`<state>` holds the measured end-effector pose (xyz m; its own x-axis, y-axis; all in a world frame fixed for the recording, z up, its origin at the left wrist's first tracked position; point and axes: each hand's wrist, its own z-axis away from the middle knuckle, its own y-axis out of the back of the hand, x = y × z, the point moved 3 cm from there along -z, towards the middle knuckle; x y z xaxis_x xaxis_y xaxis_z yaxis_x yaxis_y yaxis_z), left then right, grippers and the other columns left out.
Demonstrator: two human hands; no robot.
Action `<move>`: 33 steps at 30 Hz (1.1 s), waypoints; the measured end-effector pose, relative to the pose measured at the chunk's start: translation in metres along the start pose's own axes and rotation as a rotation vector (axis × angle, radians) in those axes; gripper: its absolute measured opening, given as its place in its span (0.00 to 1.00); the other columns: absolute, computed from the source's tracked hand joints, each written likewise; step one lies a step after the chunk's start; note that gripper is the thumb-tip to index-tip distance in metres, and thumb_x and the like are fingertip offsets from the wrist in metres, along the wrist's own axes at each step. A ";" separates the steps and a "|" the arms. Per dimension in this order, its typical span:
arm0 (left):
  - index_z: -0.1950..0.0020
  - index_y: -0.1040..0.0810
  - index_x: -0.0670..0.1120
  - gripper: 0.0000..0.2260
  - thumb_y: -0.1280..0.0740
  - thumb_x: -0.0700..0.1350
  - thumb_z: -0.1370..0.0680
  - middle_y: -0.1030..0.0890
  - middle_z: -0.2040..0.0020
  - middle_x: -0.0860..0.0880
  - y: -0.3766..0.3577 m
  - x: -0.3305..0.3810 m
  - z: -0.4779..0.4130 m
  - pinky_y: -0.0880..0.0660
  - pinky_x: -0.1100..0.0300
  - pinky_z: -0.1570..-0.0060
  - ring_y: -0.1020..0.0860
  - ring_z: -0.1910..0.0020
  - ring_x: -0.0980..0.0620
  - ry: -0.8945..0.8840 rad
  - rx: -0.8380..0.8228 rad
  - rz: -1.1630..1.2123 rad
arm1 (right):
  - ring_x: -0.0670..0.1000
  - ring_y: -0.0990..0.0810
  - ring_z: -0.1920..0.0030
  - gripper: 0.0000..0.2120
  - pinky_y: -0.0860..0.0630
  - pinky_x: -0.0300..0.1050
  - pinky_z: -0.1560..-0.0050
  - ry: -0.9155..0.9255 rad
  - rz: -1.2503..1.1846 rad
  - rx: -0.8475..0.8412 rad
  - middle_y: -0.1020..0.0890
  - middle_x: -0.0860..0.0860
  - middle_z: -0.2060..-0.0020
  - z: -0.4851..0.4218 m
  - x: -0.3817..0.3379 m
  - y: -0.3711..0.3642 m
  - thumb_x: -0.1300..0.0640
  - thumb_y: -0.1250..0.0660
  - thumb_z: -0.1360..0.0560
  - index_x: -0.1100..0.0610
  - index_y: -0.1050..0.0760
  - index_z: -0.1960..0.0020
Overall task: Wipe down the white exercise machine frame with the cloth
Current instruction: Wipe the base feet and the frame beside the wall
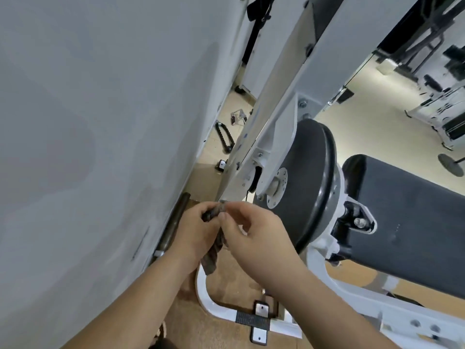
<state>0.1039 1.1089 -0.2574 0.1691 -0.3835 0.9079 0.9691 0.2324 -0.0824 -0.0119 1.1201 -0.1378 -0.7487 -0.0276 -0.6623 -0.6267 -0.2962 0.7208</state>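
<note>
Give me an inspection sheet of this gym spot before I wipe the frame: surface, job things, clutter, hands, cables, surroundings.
Surface: brown floor under the machine.
Job's things: white frame, a slanted beam with a base tube on the floor; dark cloth, bunched between the hands.
Clutter: black handles on the floor by the wall; metal bar along the wall foot.
Hands: left hand grips the cloth; right hand pinches its top end.
Cables: nothing seen.
Surroundings: grey wall on the left; black disc and pad on the right; more machines beyond.
</note>
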 end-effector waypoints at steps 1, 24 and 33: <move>0.49 0.15 0.47 0.10 0.31 0.34 0.22 0.14 0.58 0.42 -0.001 0.008 -0.006 0.17 0.47 0.61 0.15 0.60 0.41 -0.007 0.010 0.008 | 0.39 0.18 0.48 0.12 0.19 0.41 0.45 0.036 0.066 0.009 0.16 0.37 0.47 -0.009 -0.011 0.014 0.45 0.35 0.18 0.43 0.19 0.36; 0.20 0.39 0.61 0.19 0.48 0.52 0.12 0.35 0.26 0.67 -0.137 0.145 -0.116 0.44 0.77 0.33 0.38 0.30 0.71 -0.132 -0.264 0.175 | 0.57 0.25 0.56 0.15 0.36 0.47 0.61 -0.067 0.354 0.288 0.21 0.53 0.61 -0.227 0.010 0.162 0.54 0.39 0.16 0.57 0.24 0.60; 0.29 0.39 0.73 0.18 0.48 0.51 0.13 0.36 0.33 0.82 -0.128 0.131 -0.081 0.42 0.85 0.39 0.41 0.33 0.83 -0.194 -0.279 0.253 | 0.56 0.29 0.59 0.11 0.39 0.50 0.61 -0.049 0.408 0.266 0.28 0.51 0.63 -0.237 0.019 0.159 0.58 0.39 0.17 0.60 0.27 0.58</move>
<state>0.0169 0.9571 -0.1613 0.3968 -0.1636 0.9032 0.9174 0.0363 -0.3964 -0.0751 0.8459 -0.0842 -0.9501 -0.0438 -0.3088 -0.3084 -0.0157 0.9511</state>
